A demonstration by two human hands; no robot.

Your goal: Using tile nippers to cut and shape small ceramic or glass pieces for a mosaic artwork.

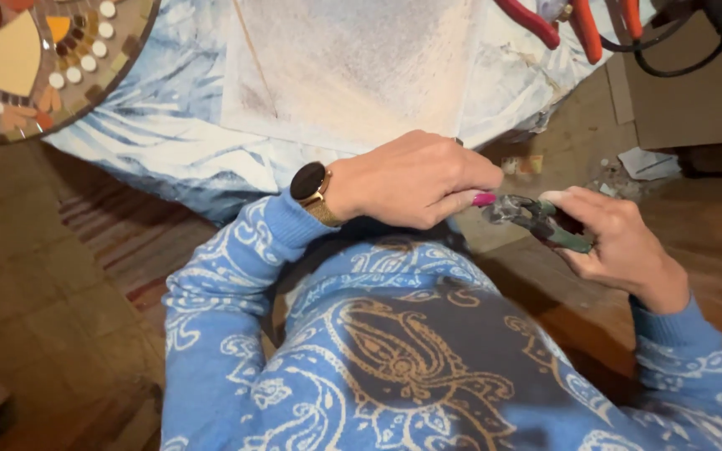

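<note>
The person's right hand (620,242) is gripping a pair of dark green-handled metal nippers (536,219), fingers clenched round the handles, over the lap. The left hand (415,177), wearing a dark-faced gold wristwatch (311,185), is pinching its fingertips at the tool's head; whether they hold anything I cannot tell. Farther off, a blue-and-white cloth (177,125) is covering the table, with a round mosaic panel (35,58) at far left and red-handled pliers (570,25) at far right.
</note>
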